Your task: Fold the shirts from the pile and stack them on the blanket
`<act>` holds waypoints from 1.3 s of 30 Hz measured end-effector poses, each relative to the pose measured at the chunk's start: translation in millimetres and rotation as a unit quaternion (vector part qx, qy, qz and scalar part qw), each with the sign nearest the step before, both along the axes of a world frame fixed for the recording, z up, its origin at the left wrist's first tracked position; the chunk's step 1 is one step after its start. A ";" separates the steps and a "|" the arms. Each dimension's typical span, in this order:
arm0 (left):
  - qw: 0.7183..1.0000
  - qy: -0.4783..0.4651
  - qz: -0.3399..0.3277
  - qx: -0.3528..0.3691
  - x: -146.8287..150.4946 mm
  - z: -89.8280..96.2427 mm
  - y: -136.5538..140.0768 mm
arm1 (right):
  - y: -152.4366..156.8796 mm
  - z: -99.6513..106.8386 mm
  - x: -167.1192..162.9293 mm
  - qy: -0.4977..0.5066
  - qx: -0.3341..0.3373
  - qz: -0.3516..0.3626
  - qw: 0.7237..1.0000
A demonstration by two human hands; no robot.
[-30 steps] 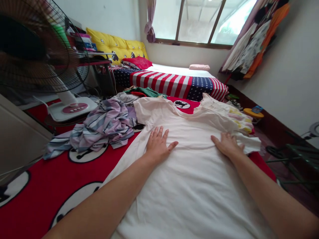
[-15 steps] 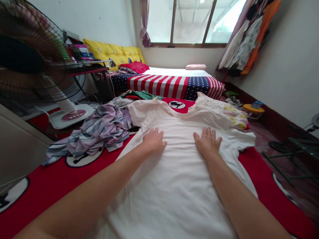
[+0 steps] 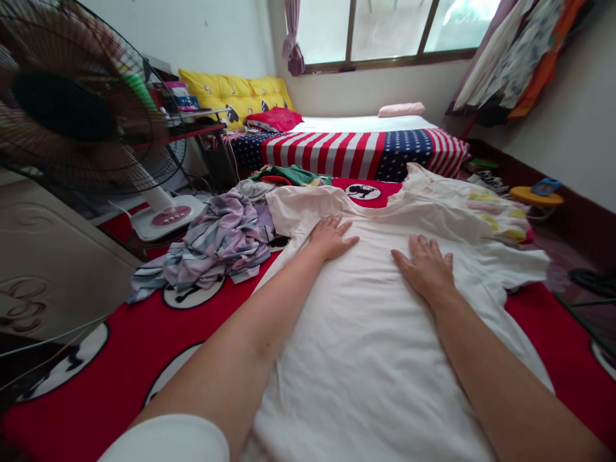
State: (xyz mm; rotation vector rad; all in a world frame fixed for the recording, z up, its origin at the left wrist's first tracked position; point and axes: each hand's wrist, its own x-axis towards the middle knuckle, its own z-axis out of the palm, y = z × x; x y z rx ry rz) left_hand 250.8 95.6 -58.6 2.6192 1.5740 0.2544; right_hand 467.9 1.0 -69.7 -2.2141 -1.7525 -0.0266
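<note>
A white T-shirt [image 3: 356, 333] lies spread out in front of me, its neckline pointing away and its sleeves out to both sides. My left hand [image 3: 332, 237] rests palm down on the chest near the left sleeve, fingers extended. Across from it, my right hand [image 3: 426, 266] presses flat on the right part of the chest, fingers spread. Neither hand grips the fabric. Soft wrinkles run across the shirt between and below the hands. Beneath it is a red blanket [image 3: 144, 353] with round black-and-white patches.
Left of the shirt lies a crumpled striped garment [image 3: 216, 244]; green clothing [image 3: 293, 174] is behind it. A white and yellow garment [image 3: 471, 199] lies at the far right. A fan [image 3: 62, 106] stands at left, a yellow stool [image 3: 536, 196] at right, a bed [image 3: 337, 154] beyond.
Both hands have slid slightly farther up the shirt toward the neckline, staying flat. The camera view has shifted, so the scene sits farther right; a white sleeve edge now shows on my left arm.
</note>
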 end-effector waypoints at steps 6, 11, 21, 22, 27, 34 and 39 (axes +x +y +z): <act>0.997 0.032 -0.056 -0.039 -29.7 8.8 -8.5 | -4.9 -1.9 3.1 0.064 0.076 0.055 0.994; 0.998 0.037 -0.047 -0.022 -63.6 5.5 -19.0 | -10.8 5.3 -7.9 0.060 0.147 0.072 0.985; 0.998 -0.005 -0.044 0.041 -65.4 7.1 -27.1 | -15.1 0.0 -42.1 -0.038 -0.018 0.253 0.967; 0.998 -0.010 -0.047 0.041 -69.5 12.6 -26.4 | -14.4 -0.7 -40.6 -0.025 -0.009 0.255 0.966; 0.981 -0.061 0.075 0.166 -97.7 44.2 -18.6 | -14.2 1.4 -37.3 0.021 0.021 0.262 0.965; 0.957 -0.113 0.248 0.096 -133.3 57.7 16.5 | -12.1 -2.0 -38.0 0.035 0.041 0.263 0.963; 0.962 -0.113 0.237 0.070 -143.1 66.3 28.8 | -11.1 -4.2 -35.6 0.044 0.043 0.264 0.963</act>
